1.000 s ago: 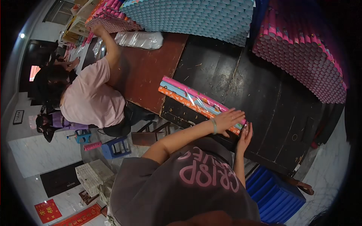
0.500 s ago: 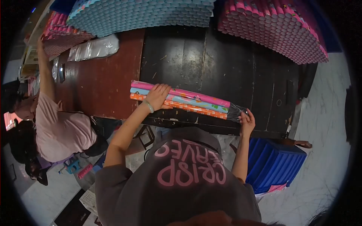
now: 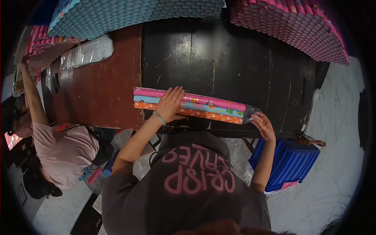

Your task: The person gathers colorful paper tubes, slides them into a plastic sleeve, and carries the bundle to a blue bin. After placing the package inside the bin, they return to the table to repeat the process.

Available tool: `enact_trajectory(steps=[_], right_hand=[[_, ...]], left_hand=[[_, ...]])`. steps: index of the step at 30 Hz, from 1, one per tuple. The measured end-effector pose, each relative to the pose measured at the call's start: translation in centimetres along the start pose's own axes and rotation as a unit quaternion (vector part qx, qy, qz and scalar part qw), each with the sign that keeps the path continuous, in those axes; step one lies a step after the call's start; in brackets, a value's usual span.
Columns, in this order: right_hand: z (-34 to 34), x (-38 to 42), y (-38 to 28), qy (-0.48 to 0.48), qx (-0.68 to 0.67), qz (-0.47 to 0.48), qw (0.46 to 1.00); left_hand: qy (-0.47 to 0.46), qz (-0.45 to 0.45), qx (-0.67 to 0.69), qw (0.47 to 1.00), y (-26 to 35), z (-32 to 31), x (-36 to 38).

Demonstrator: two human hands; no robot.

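Observation:
Three wrapping paper rolls, one pink (image 3: 215, 100), one light blue (image 3: 233, 112) and one orange with a white pattern (image 3: 215, 115), lie side by side on the table inside a clear plastic bag. My left hand (image 3: 170, 105) grips them near the middle, fingers across the top and thumb along the near side. At the right end, loose clear plastic (image 3: 250, 114) extends past the rolls. My right hand (image 3: 265, 124) is closed on that plastic between thumb and fingertips.
Stacked blue rolls (image 3: 117, 19) and pink rolls (image 3: 290, 29) line the table's far side. Clear plastic bags (image 3: 88, 51) lie at the left on the red-brown tabletop (image 3: 105, 84). A blue crate (image 3: 288, 162) stands right. Another person (image 3: 66, 150) reaches toward rolls at the left.
My right hand has moved slightly right and down, still at the bag's end. The loose plastic beyond the rolls looks shorter and more gathered. The view has shifted a little.

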State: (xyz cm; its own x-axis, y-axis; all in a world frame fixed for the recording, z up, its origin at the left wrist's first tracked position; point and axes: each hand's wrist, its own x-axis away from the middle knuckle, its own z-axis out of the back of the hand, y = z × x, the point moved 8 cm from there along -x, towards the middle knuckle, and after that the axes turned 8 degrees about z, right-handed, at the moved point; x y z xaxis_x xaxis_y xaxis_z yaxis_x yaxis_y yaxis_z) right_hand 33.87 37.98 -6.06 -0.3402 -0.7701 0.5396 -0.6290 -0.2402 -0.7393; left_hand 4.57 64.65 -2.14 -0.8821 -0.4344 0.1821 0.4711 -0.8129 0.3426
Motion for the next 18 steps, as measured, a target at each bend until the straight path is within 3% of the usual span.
enact_trajectory(steps=[3, 7, 9, 10, 15, 18], right_hand=[[1.3, -0.6, 0.7, 0.028, 0.034, -0.016, 0.999], [0.7, -0.7, 1.1, 0.033, -0.073, 0.008, 0.997], [0.9, -1.2, 0.9, 0.118, 0.137, 0.067, 0.981], [-0.8, -1.9, 0.2, 0.116, 0.135, 0.104, 0.978], [-2.1, -3.5, 1.3, 0.144, 0.219, 0.105, 0.959], [-3.0, -3.6, 1.7, 0.149, 0.197, 0.082, 0.965]], left_hand=[[0.023, 0.018, -0.002, 1.000, -0.3, -0.8, 0.2], [0.027, 0.022, -0.012, 0.999, -0.2, -0.8, 0.4], [0.033, 0.023, 0.003, 0.999, -0.1, -0.4, 0.2], [0.028, 0.028, -0.002, 0.999, -0.2, -0.6, 0.1], [0.040, 0.027, -0.022, 0.999, -0.5, -1.2, 0.4], [0.046, 0.012, -0.033, 0.998, -0.3, -1.1, 0.6]])
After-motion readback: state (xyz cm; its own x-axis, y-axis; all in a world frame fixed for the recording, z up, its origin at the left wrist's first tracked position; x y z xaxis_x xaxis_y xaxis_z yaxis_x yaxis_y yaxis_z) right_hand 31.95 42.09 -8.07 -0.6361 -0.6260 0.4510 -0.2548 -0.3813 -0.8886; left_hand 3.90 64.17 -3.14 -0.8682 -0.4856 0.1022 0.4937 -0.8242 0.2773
